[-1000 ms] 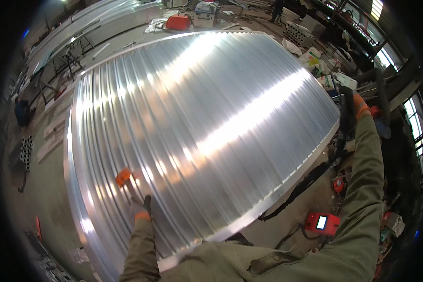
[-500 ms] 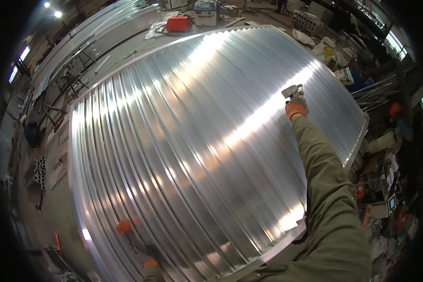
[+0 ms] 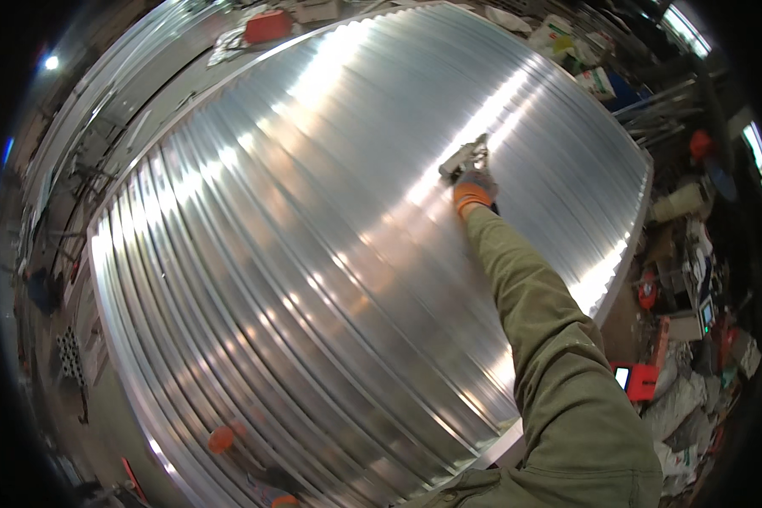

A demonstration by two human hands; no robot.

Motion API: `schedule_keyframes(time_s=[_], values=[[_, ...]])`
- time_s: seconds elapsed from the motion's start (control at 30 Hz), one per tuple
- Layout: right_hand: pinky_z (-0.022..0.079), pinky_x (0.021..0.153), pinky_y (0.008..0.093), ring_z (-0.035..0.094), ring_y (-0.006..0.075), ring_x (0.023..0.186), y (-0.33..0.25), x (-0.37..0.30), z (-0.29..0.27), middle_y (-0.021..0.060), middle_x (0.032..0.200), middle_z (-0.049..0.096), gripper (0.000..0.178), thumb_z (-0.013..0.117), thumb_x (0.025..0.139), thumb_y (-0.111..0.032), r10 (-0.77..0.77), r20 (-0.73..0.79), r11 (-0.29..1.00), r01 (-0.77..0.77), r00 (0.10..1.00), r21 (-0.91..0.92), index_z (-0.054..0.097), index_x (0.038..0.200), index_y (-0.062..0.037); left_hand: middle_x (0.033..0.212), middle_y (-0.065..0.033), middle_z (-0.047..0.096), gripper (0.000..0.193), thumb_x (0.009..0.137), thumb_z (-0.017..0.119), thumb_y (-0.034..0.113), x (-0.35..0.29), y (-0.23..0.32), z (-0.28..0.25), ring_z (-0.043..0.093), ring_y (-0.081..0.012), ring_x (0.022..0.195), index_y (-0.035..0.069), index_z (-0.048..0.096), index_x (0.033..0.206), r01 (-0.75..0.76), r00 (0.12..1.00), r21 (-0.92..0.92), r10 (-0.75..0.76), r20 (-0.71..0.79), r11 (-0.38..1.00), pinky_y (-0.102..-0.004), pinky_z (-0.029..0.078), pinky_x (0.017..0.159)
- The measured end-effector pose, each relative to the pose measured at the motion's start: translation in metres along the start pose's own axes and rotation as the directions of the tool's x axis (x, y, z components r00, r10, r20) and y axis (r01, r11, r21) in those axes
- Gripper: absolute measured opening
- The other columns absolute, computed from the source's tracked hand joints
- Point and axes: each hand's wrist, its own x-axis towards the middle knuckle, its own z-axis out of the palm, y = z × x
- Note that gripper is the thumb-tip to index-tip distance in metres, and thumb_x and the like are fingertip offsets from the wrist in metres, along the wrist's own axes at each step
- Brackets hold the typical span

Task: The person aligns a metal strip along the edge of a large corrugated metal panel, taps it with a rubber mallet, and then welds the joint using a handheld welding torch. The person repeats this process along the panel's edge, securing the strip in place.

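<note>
A large sheet of shiny ribbed metal panelling (image 3: 381, 279) spreads across the view, its long ribs running side by side. My right hand (image 3: 477, 184), in a grey glove with an orange cuff, is closed round a small grey metal tool (image 3: 464, 160) over the panel's right-middle part. The tool's exact kind does not show. At the lower edge my left hand (image 3: 267, 491), gloved the same way, lies low over the panel; its fingers are too indistinct to read. An orange patch (image 3: 221, 438) beyond it may be a reflection in the metal.
Long metal profiles (image 3: 135, 76) lie beyond the panel's left edge. A red box (image 3: 267, 27) stands at the far side. Along the right are sacks (image 3: 597, 83), a red device with a lit screen (image 3: 639, 381) and heaped scrap (image 3: 686, 423). A pale floor strip runs left.
My right hand and the tool have moved left over the panel, and the tool has turned. The whole view has shifted. The red device at the lower right has come into sight.
</note>
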Motion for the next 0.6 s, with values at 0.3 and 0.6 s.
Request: schedule_keyframes(time_s=[0.3, 0.6], values=[[0.045, 0.119, 0.0542, 0.052, 0.0450, 0.143, 0.135, -0.139, -0.034, 0.0213, 0.156, 0.055, 0.062, 0.078, 0.095, -0.042, -0.299, -0.378, 0.817, 0.440, 0.876, 0.372, 0.063, 0.146, -0.0117, 0.128, -0.0237, 0.072, 0.053, 0.109, 0.064, 0.032, 0.006, 0.042, -0.001, 0.070, -0.0344, 0.113, -0.007, 0.057, 0.143, -0.130, 0.991, -0.010, 0.130, 0.025, 0.991, -0.0443, 0.058, 0.089], [0.048, 0.114, 0.0548, 0.058, 0.0478, 0.133, 0.425, -0.447, -0.053, 0.0229, 0.144, 0.063, 0.037, 0.078, 0.097, -0.020, 0.003, -0.350, 0.874, 0.168, 0.937, 0.455, 0.069, 0.132, -0.0110, 0.131, -0.0243, 0.071, 0.058, 0.103, 0.065, 0.040, 0.031, -0.013, 0.005, 0.070, -0.0358, 0.115, -0.006, 0.061, 0.138, -0.285, 0.943, -0.034, 0.287, 0.169, 0.958, -0.0440, 0.057, 0.092]])
